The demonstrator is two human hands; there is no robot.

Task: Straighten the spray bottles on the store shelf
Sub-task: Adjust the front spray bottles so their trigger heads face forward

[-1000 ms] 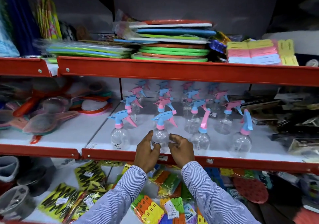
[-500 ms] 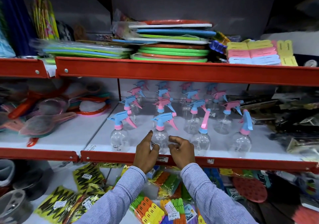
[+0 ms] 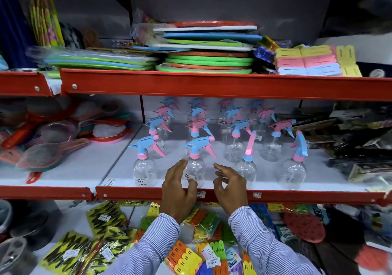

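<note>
Clear spray bottles with blue and pink trigger heads stand in rows on the white middle shelf (image 3: 297,197). In the front row, the left bottle (image 3: 143,169) and the second bottle (image 3: 196,166) point their nozzles left. The third bottle (image 3: 247,169) and the fourth bottle (image 3: 296,174) are turned differently, their heads seen end-on. My left hand (image 3: 177,190) curls on the second bottle, index finger along its left side, thumb across its front. My right hand (image 3: 231,186) hangs with fingers spread, just right of that bottle and not touching it.
The red upper shelf lip (image 3: 212,86) overhangs the bottles, with stacked coloured plates (image 3: 209,62) above. Strainers (image 3: 48,151) lie on the left section, dark packaged goods (image 3: 360,147) on the right. Packets of pegs (image 3: 188,257) fill the lower shelf under my sleeves.
My right hand has come off the second front bottle and opened, shifting slightly right. My left hand stays at the bottle. The bottle's nozzle still points left.
</note>
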